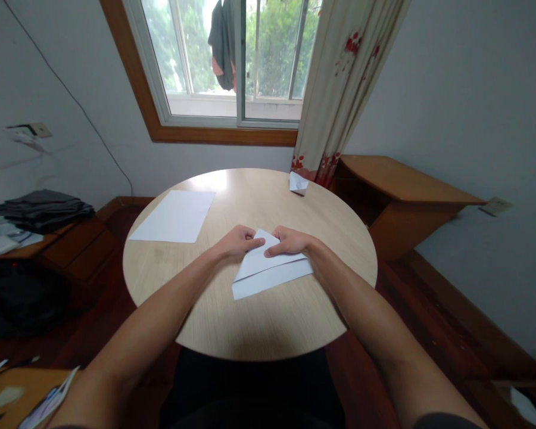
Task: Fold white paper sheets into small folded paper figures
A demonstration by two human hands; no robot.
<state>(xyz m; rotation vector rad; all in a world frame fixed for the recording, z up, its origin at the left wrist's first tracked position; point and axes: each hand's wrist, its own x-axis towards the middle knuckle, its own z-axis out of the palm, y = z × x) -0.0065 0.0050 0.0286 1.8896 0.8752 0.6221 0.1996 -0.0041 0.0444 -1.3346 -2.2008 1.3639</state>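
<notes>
A partly folded sheet of white paper (272, 268) is held over the middle of the round table, its pointed end away from me and a flat strip along the near side. My left hand (240, 241) grips its left edge, thumb on top and fingers curled beneath. My right hand (290, 241) pinches the right side near the point, its thumb pressed on the upper layer. The fingers under the paper are partly hidden.
On the round wooden table (161, 268), a flat white sheet (174, 217) lies at the left. A small folded paper piece (299, 183) stands at the far right edge. A brown desk (411, 185) stands to the right, and a window (232, 65) is ahead.
</notes>
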